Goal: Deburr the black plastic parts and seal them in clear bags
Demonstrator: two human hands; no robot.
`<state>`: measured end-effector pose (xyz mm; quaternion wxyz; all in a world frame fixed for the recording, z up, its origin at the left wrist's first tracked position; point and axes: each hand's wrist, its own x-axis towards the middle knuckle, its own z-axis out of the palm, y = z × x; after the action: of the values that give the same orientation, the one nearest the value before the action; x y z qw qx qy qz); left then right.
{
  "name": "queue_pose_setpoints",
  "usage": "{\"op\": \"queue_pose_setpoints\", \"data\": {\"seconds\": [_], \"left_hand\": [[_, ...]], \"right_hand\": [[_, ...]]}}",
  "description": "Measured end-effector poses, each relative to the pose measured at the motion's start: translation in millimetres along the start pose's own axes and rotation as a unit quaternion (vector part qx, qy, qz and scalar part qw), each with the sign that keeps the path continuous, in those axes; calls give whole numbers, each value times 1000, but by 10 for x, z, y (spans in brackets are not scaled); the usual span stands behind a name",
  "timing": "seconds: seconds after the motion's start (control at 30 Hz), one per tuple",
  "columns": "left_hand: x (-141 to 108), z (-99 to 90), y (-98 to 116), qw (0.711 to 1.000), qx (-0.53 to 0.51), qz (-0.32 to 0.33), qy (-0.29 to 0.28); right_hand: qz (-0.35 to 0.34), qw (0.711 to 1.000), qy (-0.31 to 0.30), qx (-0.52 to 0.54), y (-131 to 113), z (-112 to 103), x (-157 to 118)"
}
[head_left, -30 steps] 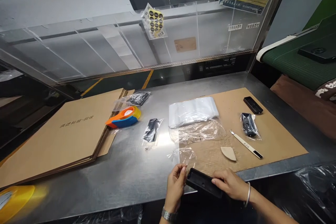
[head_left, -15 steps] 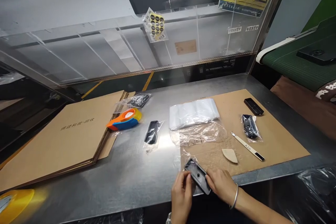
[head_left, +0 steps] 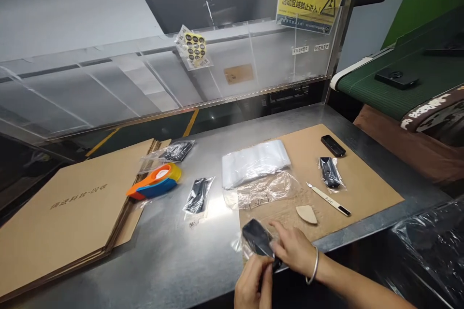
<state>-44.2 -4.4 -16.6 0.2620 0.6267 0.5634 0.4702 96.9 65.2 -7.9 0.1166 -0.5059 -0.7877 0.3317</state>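
Head-worn view, facing forward and down, over metal table (head_left: 174, 256), hands (head_left: 296, 250) nearest

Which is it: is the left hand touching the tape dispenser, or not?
Apart. The head view shows it: a stretch of metal table lies between the left hand and the tape dispenser.

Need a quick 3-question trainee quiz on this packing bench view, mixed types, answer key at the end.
1. Open: Which item are the left hand and right hand working on?
2. Multiple choice: Which wrist shows a silver bangle?
A) Left
B) Right
C) Neither
3. True or false: The beige wedge lies on the conveyor belt.

Key:
1. A black casing in clear plastic.
2. B.
3. False; it lies on the cardboard sheet.
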Motion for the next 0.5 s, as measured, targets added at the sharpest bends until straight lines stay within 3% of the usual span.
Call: {"op": "queue_pose_setpoints", "data": {"seconds": [0.17,0.3,0.37,0.43,0.5], "left_hand": [[178,-33,175,998,12,-58,-20],[334,41,369,998,19,-24,-47],[427,107,510,999,9,-8,-38],[519,205,676,1000,-18,9,-20],[579,352,847,998,-50,38,-30]], "right_hand": [[-47,999,-22,12,-78,-407,-138],[-68,997,-3,35,31,-717,-329],[-53,988,-6,145,155,-778,-454],[22,941,27,336,310,-736,-577],[117,868,95,473,460,-597,-694]]}}
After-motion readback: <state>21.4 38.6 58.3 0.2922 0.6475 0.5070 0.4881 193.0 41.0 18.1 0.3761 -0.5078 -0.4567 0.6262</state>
